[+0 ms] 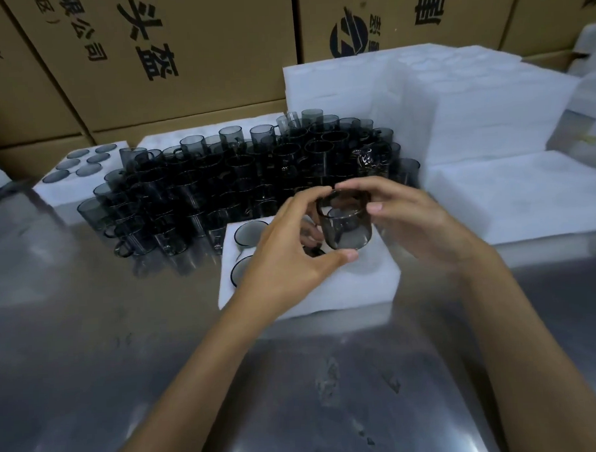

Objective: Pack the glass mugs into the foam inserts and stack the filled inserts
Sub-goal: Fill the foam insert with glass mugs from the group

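Surface: your steel table [91, 334], cardboard cartons [169, 61] behind.
Around: loose smoked-glass mugs [254, 173] crowd behind your foam insert [326, 292].
Hands: your left hand [291, 256] and right hand [414, 221] both grip one mug [345, 224].
Hidden: the mug's handle.

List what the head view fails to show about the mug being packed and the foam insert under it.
- Held mug: handle not visible, hidden by left hand and right hand.
- Foam insert: middle pockets covered by the hands and mug; filled count unknowable beyond the two seated mugs at its left.
- Loose mugs: too dark and overlapping to count.
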Action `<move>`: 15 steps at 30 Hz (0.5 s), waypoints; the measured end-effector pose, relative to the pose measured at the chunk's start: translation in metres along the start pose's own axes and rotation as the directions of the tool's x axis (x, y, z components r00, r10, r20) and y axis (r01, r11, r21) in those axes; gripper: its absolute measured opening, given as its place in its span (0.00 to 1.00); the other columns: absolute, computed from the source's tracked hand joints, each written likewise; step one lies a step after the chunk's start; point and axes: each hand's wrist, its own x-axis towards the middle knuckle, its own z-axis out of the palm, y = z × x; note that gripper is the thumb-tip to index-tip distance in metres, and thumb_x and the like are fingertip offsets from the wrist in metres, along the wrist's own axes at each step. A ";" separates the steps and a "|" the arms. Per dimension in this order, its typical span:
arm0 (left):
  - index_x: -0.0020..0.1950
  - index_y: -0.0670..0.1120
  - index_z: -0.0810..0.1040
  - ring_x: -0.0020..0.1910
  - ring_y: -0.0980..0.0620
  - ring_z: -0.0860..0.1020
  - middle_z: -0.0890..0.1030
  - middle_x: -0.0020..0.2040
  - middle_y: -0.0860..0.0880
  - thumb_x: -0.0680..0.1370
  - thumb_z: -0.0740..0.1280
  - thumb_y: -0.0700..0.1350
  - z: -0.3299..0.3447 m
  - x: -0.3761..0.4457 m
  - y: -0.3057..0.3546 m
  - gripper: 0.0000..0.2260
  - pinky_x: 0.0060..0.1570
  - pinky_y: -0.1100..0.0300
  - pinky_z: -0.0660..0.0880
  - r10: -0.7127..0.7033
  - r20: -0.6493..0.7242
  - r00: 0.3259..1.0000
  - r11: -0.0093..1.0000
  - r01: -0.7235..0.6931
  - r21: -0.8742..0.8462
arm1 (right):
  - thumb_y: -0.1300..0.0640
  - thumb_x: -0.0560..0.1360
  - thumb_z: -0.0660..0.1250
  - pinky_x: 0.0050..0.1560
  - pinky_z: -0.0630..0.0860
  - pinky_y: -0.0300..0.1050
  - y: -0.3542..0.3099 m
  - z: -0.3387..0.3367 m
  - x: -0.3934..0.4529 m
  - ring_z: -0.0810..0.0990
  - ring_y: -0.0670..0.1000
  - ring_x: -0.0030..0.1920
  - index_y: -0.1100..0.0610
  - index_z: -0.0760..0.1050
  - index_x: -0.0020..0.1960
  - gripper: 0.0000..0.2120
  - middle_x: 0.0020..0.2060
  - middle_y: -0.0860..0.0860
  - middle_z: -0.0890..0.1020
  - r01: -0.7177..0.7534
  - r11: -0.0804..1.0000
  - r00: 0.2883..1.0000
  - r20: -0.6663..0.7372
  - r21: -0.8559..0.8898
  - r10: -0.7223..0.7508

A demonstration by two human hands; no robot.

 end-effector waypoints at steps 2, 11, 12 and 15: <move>0.64 0.63 0.68 0.53 0.61 0.76 0.74 0.58 0.63 0.66 0.81 0.51 0.006 0.003 0.000 0.32 0.54 0.61 0.77 0.017 0.030 0.999 0.997 -0.019 0.073 | 0.55 0.76 0.65 0.65 0.73 0.51 0.008 -0.001 -0.004 0.79 0.55 0.64 0.56 0.80 0.62 0.16 0.60 0.58 0.82 -0.029 0.999 0.998 -0.060 0.045 0.032; 0.59 0.62 0.70 0.56 0.69 0.76 0.79 0.57 0.67 0.66 0.81 0.53 0.007 0.005 -0.002 0.28 0.53 0.75 0.70 -0.067 0.155 0.986 0.998 0.065 0.019 | 0.58 0.80 0.63 0.70 0.72 0.49 0.024 0.001 -0.020 0.75 0.49 0.69 0.58 0.81 0.62 0.13 0.65 0.50 0.80 0.000 1.000 0.983 -0.185 -0.020 -0.004; 0.59 0.59 0.72 0.58 0.67 0.77 0.81 0.58 0.62 0.68 0.80 0.51 0.007 0.005 -0.003 0.25 0.57 0.72 0.71 -0.058 0.167 0.984 0.997 0.065 -0.036 | 0.60 0.81 0.63 0.65 0.75 0.44 0.024 0.003 -0.021 0.76 0.49 0.68 0.60 0.81 0.60 0.12 0.66 0.51 0.80 0.008 1.000 0.983 -0.185 0.029 -0.003; 0.58 0.55 0.75 0.61 0.62 0.79 0.83 0.58 0.57 0.68 0.81 0.45 0.007 0.003 -0.002 0.23 0.62 0.66 0.73 -0.034 0.163 0.986 0.990 0.056 -0.131 | 0.61 0.82 0.61 0.60 0.77 0.39 0.025 0.007 -0.022 0.78 0.49 0.67 0.61 0.82 0.56 0.11 0.65 0.52 0.80 0.027 0.996 0.980 -0.199 0.087 -0.009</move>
